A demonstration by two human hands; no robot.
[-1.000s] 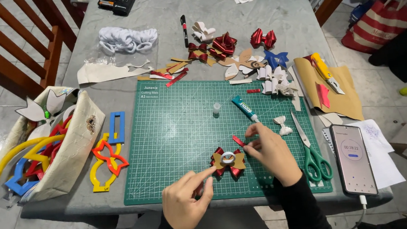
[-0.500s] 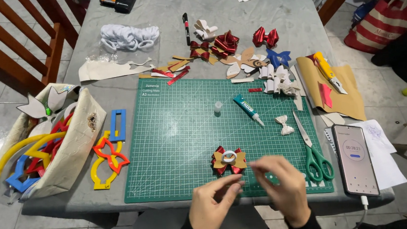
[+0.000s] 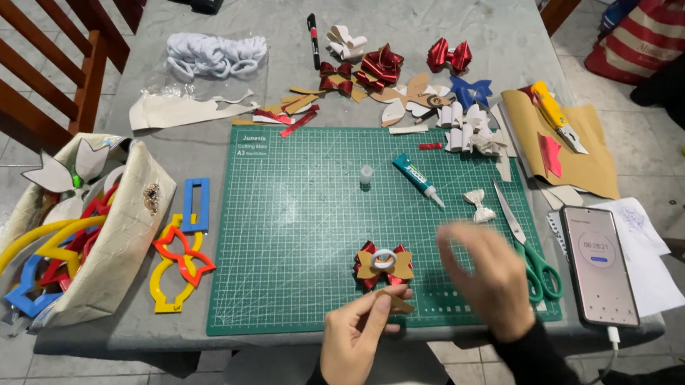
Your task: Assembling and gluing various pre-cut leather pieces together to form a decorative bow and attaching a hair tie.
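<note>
My left hand [image 3: 357, 342] is at the near edge of the green cutting mat [image 3: 295, 222], pinching a small tan strip [image 3: 393, 302] between thumb and fingers. Just above it lies a red and tan bow [image 3: 382, 265] with a white ring at its centre. My right hand [image 3: 489, 275] hovers blurred over the mat's near right part, fingers spread, holding nothing that I can see. A teal glue tube [image 3: 416, 179] lies on the mat beyond, its small clear cap [image 3: 366, 173] standing to the left. A small white bow [image 3: 478, 205] rests by the green-handled scissors [image 3: 528, 246].
A phone [image 3: 603, 264] lies on papers at the right edge. Finished bows and cut pieces [image 3: 386, 75] crowd the far side, with a yellow utility knife [image 3: 553, 114] on brown sheets. Coloured plastic templates [image 3: 177, 254] and a cloth bag [image 3: 70, 235] of them sit left. A wooden chair [image 3: 21, 73] stands far left.
My right hand left the bow, came toward the near edge beside my left hand, and now lifts away to the right, blurred. My left hand has drawn back with the tan strip.
</note>
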